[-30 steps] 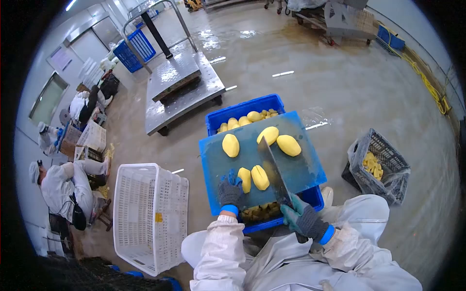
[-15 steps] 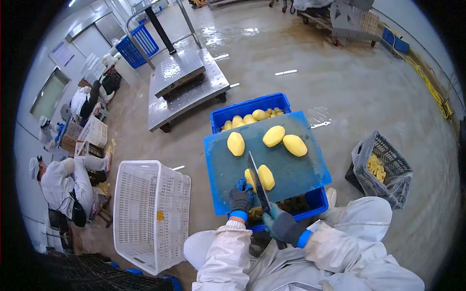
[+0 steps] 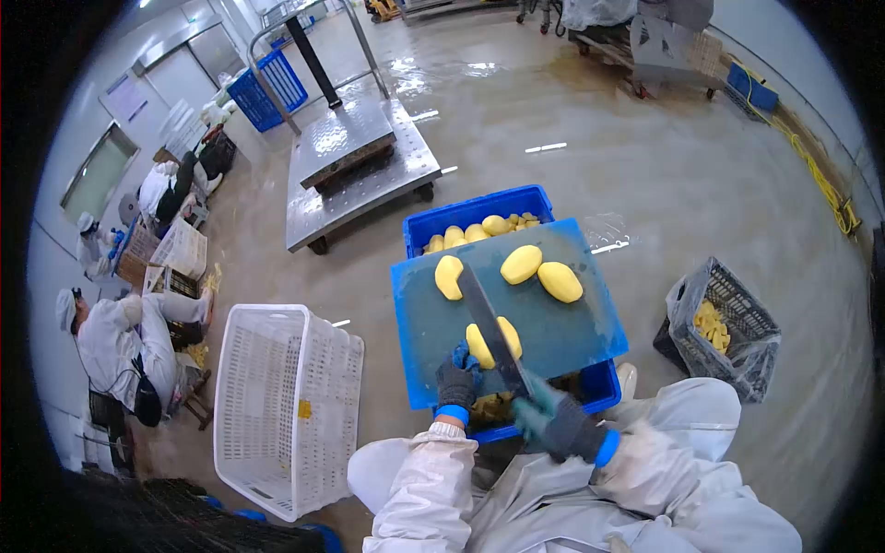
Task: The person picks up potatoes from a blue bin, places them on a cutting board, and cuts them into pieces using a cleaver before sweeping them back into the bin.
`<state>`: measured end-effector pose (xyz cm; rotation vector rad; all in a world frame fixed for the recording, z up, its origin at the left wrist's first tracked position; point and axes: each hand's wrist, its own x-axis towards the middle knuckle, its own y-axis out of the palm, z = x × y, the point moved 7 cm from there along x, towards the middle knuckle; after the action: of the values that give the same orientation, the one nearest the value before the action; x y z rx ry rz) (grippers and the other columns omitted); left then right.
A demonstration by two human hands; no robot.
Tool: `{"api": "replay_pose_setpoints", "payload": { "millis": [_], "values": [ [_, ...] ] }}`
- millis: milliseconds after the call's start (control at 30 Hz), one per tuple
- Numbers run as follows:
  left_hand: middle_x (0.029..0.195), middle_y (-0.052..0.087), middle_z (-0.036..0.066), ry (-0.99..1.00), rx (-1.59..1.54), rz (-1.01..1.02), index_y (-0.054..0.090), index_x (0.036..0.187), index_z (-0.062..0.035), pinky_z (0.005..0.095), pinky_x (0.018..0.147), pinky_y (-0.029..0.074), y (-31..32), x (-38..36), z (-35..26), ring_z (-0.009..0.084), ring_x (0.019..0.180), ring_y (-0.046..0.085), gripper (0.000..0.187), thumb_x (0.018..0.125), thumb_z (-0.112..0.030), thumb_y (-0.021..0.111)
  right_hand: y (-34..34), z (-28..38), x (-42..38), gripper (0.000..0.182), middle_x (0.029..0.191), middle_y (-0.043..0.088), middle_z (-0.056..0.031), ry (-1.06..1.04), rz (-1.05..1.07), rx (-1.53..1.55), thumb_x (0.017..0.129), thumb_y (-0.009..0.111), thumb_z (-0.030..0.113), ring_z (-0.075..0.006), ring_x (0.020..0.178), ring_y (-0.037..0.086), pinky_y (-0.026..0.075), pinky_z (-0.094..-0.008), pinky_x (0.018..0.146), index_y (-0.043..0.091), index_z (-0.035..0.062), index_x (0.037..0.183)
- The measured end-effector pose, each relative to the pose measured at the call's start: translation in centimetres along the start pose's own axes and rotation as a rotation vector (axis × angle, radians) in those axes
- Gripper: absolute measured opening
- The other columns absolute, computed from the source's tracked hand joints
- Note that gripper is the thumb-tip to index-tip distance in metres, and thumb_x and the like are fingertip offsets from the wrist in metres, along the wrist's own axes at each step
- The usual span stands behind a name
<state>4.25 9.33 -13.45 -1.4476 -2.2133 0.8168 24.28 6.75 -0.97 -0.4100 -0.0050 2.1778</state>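
My right hand point(image 3: 560, 422), in a grey-green glove, grips a knife point(image 3: 493, 334) by the handle. Its long blade slants up and left over a peeled yellow potato point(image 3: 478, 347), which shows on both sides of the blade; the blade hides whether the pieces are apart. My left hand point(image 3: 457, 380), gloved with blue fingertips, has its fingers curled against the potato's near left side. Three more peeled potatoes point(image 3: 522, 264) lie farther up the blue cutting board point(image 3: 562, 323), the left one partly behind the knife tip.
The board rests across blue crates point(image 3: 479, 205) holding potatoes and pieces. A plastic-lined black crate point(image 3: 737, 346) with yellow pieces stands right, a white basket point(image 3: 290, 405) left. Beyond are a metal platform cart point(image 3: 355, 157) and several people point(image 3: 129, 346) by the left wall.
The knife has swung so its tip reaches farther up and left, with more of the flat blade showing. My right hand has shifted slightly right. My left hand stays at the potato.
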Motion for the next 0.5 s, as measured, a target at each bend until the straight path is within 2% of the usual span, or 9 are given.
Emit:
{"api": "replay_pose_setpoints", "payload": {
  "millis": [33, 100, 167, 200, 267, 300, 367, 433, 500],
  "values": [
    [0.094, 0.063, 0.020, 0.042, 0.098, -0.028, 0.056, 0.114, -0.0055, 0.0443, 0.077, 0.048, -0.3, -0.3, -0.9, 0.0381, 0.085, 0.060, 0.038, 0.081, -0.022, 0.058, -2.2, 1.0, 0.4, 0.043, 0.099, 0.060, -0.0253, -0.121, -0.017, -0.037, 0.083, 0.056, 0.023, -0.0412, 0.086, 0.059, 0.049, -0.0435, 0.074, 0.048, 0.0068, 0.122],
    [0.099, 0.061, 0.021, 0.061, 0.118, -0.031, 0.055, 0.117, -0.0056, 0.0443, 0.079, 0.047, -0.2, -1.0, -1.3, 0.0375, 0.089, 0.059, 0.040, 0.081, -0.023, 0.058, -6.7, 0.9, 2.7, 0.034, 0.094, 0.062, -0.0210, -0.313, -0.155, -0.573, 0.079, 0.059, 0.023, -0.0386, 0.085, 0.060, 0.049, -0.0433, 0.073, 0.056, 0.0075, 0.109],
    [0.105, 0.059, 0.022, 0.091, 0.137, -0.040, 0.053, 0.120, -0.0057, 0.0443, 0.082, 0.045, 0.0, -1.7, -2.7, 0.0370, 0.093, 0.057, 0.042, 0.082, -0.023, 0.058, -9.2, 2.0, 4.7, 0.027, 0.086, 0.062, -0.0168, -0.228, -0.200, -0.928, 0.076, 0.061, 0.028, -0.0356, 0.081, 0.061, 0.049, -0.0442, 0.070, 0.058, 0.0102, 0.097],
    [0.111, 0.054, 0.023, 0.173, 0.153, -0.085, 0.049, 0.124, -0.0062, 0.0456, 0.087, 0.042, 0.0, -3.1, -4.2, 0.0390, 0.100, 0.052, 0.046, 0.083, -0.025, 0.057, -9.9, 2.5, 5.9, 0.027, 0.086, 0.062, -0.0168, -0.231, -0.193, -0.932, 0.076, 0.061, 0.028, -0.0356, 0.081, 0.061, 0.049, -0.0442, 0.070, 0.058, 0.0102, 0.097],
    [0.122, 0.046, 0.026, 0.342, 0.269, -0.077, 0.039, 0.135, -0.0117, 0.0487, 0.095, 0.034, 0.3, -5.1, -7.8, 0.0419, 0.113, 0.042, 0.056, 0.084, -0.028, 0.056, -9.6, 2.9, 8.1, 0.025, 0.080, 0.061, -0.0133, -0.273, -0.015, -1.108, 0.077, 0.060, 0.034, -0.0332, 0.078, 0.061, 0.048, -0.0450, 0.067, 0.057, 0.0117, 0.088],
    [0.122, 0.046, 0.026, 0.337, 0.269, -0.079, 0.039, 0.135, -0.0117, 0.0487, 0.095, 0.034, 0.4, -5.6, -8.8, 0.0419, 0.113, 0.042, 0.056, 0.084, -0.028, 0.056, -9.9, 3.3, 8.9, 0.025, 0.080, 0.061, -0.0133, -0.275, -0.010, -1.109, 0.077, 0.060, 0.034, -0.0332, 0.078, 0.061, 0.048, -0.0450, 0.067, 0.057, 0.0117, 0.088],
    [0.131, 0.034, 0.029, 0.263, 0.377, -0.041, 0.037, 0.137, -0.0145, 0.0524, 0.096, 0.032, 0.9, -6.2, -9.7, 0.0448, 0.116, 0.037, 0.056, 0.086, -0.026, 0.055, -9.1, 3.3, 10.4, 0.025, 0.080, 0.061, -0.0118, -0.263, 0.150, -1.260, 0.078, 0.059, 0.034, -0.0312, 0.078, 0.062, 0.049, -0.0445, 0.067, 0.058, 0.0122, 0.091],
    [0.133, 0.032, 0.029, 0.229, 0.391, -0.015, 0.034, 0.139, -0.0162, 0.0539, 0.097, 0.030, 1.2, -6.3, -9.8, 0.0453, 0.118, 0.035, 0.058, 0.086, -0.028, 0.054, -8.8, 4.0, 11.3, 0.024, 0.081, 0.062, -0.0114, -0.266, 0.174, -1.302, 0.079, 0.058, 0.033, -0.0293, 0.079, 0.063, 0.049, -0.0437, 0.067, 0.058, 0.0118, 0.090],
    [0.134, 0.029, 0.030, 0.194, 0.403, 0.016, 0.032, 0.141, -0.0179, 0.0554, 0.097, 0.029, 1.5, -6.2, -9.5, 0.0458, 0.119, 0.034, 0.060, 0.086, -0.030, 0.054, -8.2, 3.4, 12.1, 0.024, 0.081, 0.062, -0.0114, -0.228, 0.310, -1.412, 0.080, 0.058, 0.032, -0.0286, 0.080, 0.063, 0.049, -0.0437, 0.067, 0.058, 0.0106, 0.090]
  ]
}}
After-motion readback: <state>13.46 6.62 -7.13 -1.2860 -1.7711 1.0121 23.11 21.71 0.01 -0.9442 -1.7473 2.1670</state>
